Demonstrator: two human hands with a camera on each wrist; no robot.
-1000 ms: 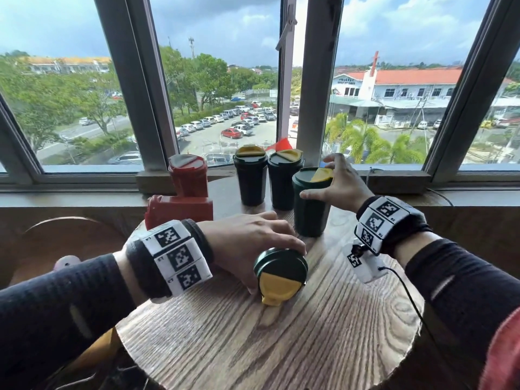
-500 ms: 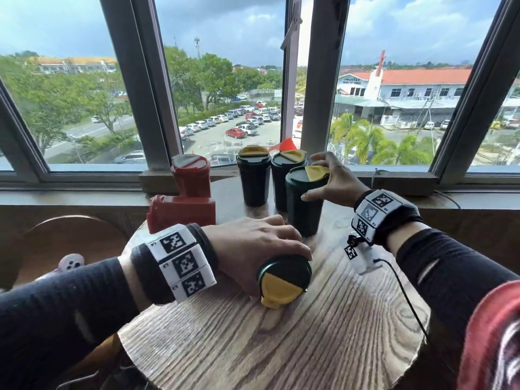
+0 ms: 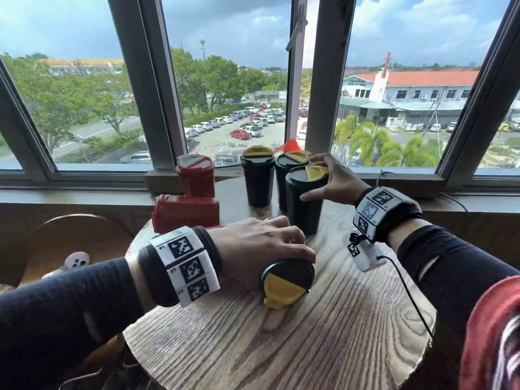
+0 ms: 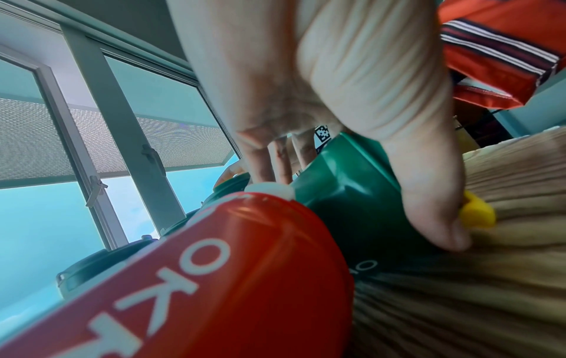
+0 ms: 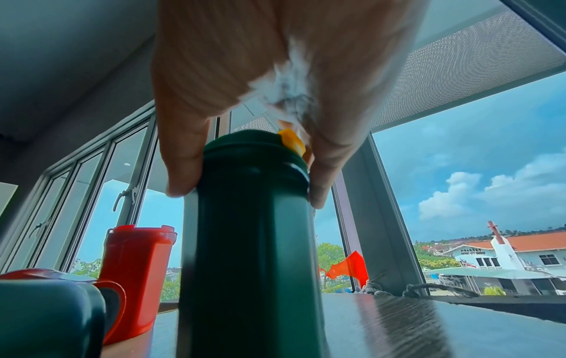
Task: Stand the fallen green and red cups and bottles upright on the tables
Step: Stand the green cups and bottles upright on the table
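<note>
Fingers of the left hand curl over the fallen green cup in the head view, grasping its barrel from above. I note the cup lies on its side on the bench, long axis running away from me, yellow-flapped lid toward the camera and base toward the window. I judge that raising it means swinging the lid end up about the base, and the left hand is the nearer one. The right hand clasps the rim of an upright green cup, with two more upright green cups just behind. One red cup stands; a second red cup lies on its side before it, well within the left hand's reach.

Left wrist view: thumb presses down one side of the green barrel, fingers wrap the far side, a closed grasp. A red cup wall lies touching or just beside it; I cannot tell which.

Right wrist view: thumb and fingers pinch the upright cup just under its lid, the body vertical on the bench.
</note>
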